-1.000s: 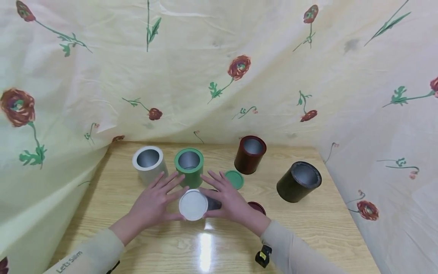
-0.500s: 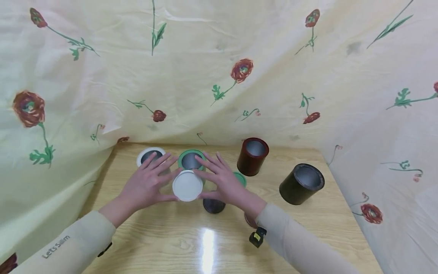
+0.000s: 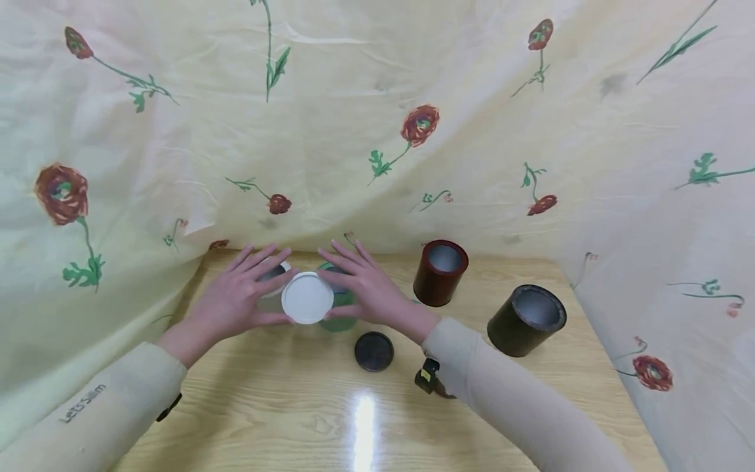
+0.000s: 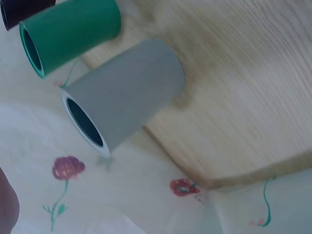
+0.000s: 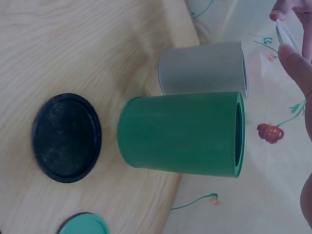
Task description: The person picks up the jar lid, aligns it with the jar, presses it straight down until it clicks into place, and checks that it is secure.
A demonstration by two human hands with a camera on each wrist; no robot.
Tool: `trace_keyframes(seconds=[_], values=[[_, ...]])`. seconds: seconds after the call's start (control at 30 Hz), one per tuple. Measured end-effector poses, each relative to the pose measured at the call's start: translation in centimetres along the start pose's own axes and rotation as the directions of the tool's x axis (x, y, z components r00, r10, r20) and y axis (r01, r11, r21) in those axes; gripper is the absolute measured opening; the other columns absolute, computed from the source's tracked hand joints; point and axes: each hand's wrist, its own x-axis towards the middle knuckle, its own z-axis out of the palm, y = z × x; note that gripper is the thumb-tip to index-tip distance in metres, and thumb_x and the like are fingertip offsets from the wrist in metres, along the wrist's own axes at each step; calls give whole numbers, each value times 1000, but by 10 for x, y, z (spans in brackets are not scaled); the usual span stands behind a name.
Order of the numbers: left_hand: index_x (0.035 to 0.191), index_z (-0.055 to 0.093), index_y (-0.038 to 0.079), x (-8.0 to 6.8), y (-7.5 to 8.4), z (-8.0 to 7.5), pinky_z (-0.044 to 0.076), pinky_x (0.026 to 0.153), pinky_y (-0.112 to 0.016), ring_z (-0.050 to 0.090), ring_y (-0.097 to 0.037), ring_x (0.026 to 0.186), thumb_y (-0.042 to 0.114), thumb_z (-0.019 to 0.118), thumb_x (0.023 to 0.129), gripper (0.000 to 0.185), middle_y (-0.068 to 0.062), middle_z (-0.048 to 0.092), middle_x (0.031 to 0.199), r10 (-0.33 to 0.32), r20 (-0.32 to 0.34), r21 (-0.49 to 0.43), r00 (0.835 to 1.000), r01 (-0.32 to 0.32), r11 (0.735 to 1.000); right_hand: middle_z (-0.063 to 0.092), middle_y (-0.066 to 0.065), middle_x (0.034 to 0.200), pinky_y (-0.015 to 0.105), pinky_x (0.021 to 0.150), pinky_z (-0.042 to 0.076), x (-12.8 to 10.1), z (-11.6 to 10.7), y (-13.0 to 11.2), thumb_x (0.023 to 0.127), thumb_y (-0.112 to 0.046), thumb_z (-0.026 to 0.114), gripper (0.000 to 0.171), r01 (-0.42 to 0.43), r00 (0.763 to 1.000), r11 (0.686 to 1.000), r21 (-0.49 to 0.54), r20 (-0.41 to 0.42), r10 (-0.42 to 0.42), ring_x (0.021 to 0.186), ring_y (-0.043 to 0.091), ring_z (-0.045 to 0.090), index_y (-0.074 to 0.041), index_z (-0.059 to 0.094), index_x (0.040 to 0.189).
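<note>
Black lid (image 3: pixel 374 351) lies flat on the wooden worktop (image 3: pixel 295 419); a dark red can (image 3: pixel 440 273) and black can (image 3: pixel 526 320) stand open, flowered cloth (image 3: pixel 377 131) behind.

"Lets Slim" in dark letters on the left sleeve (image 3: pixel 88 406).

Between the left hand (image 3: pixel 232 303) and the right hand (image 3: pixel 367 292) sits a lid (image 3: pixel 307 298), above two open cans (image 4: pixel 122 97) standing side by side at the table's (image 3: pixel 265 419) far left. Another lid (image 3: pixel 374 351) lies nearer, slightly right. Two more cans (image 3: pixel 440 273) stand right, well apart.
</note>
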Motion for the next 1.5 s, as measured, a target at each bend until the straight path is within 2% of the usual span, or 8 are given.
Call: trace_keyframes(seconds=[0.13, 0.27, 0.37, 0.5, 0.73, 0.97, 1.3, 1.5], values=[[140, 73, 10, -3, -10, 0, 37, 120, -66, 50, -42, 147, 59, 94, 66, 91, -20, 58, 155, -6, -9, -13, 1000, 6, 1000, 41, 10, 170, 55, 133, 6, 13, 1, 2, 80, -51, 93, 82, 4, 999, 1000, -24, 43, -3, 162, 32, 27, -12, 67, 147], [137, 74, 9, -5, -20, 0, 36, 120, -66, 51, -43, 145, 58, 93, 66, 89, -21, 60, 153, -7, -21, 2, 1000, 7, 1000, 39, 10, 171, 60, 132, 11, 26, 2, 4, 83, -53, 89, 81, -1, 996, 1000, -29, 90, 4, 162, 31, 26, -13, 64, 150], [137, 74, 9, -7, -27, 0, 35, 121, -65, 50, -42, 146, 60, 91, 68, 87, -19, 58, 154, -23, -6, 9, 1000, 23, 1000, 39, 11, 171, 62, 132, 13, 36, 4, 4, 85, -52, 88, 81, -7, 993, 1000, -22, 118, 10, 163, 32, 24, -13, 62, 152], [139, 73, 9, -9, -35, 0, 34, 123, -64, 49, -42, 147, 60, 90, 70, 87, -19, 56, 157, -48, 13, -5, 999, 48, 999, 36, 12, 172, 58, 133, 10, 46, 7, 6, 87, -50, 86, 81, -24, 987, 1000, 1, 157, 23, 164, 31, 20, -13, 60, 154], [138, 73, 8, -12, -46, 2, 35, 121, -66, 49, -43, 147, 55, 95, 67, 88, -19, 56, 157, -82, 29, 9, 996, 81, 997, 28, 10, 175, 54, 133, 4, 60, 15, 9, 90, -52, 83, 82, -57, 977, 998, 14, 207, 53, 165, 32, 16, -15, 56, 157], [140, 72, 8, -15, -54, 7, 33, 123, -65, 47, -43, 149, 54, 94, 72, 85, -20, 53, 159, -131, 93, 18, 987, 130, 991, 23, 12, 176, 56, 133, 3, 70, 23, 13, 91, -53, 83, 82, -85, 964, 996, 25, 256, 76, 165, 36, 13, -15, 55, 158], [140, 71, 5, -16, -70, 11, 32, 121, -71, 46, -48, 148, 49, 95, 71, 85, -24, 51, 159, -164, 120, -23, 979, 168, 986, 22, 14, 177, 55, 133, 3, 87, 37, 21, 91, -51, 82, 81, -97, 961, 994, 51, 265, 80, 166, 32, 10, -16, 55, 158], [140, 70, 4, -17, -84, 8, 29, 122, -71, 43, -50, 148, 48, 94, 73, 84, -24, 48, 161, -173, 160, -36, 972, 181, 983, 21, 15, 177, 57, 133, 5, 102, 41, 23, 90, -52, 82, 80, -96, 959, 994, 55, 272, 78, 165, 36, 12, -17, 56, 158]])
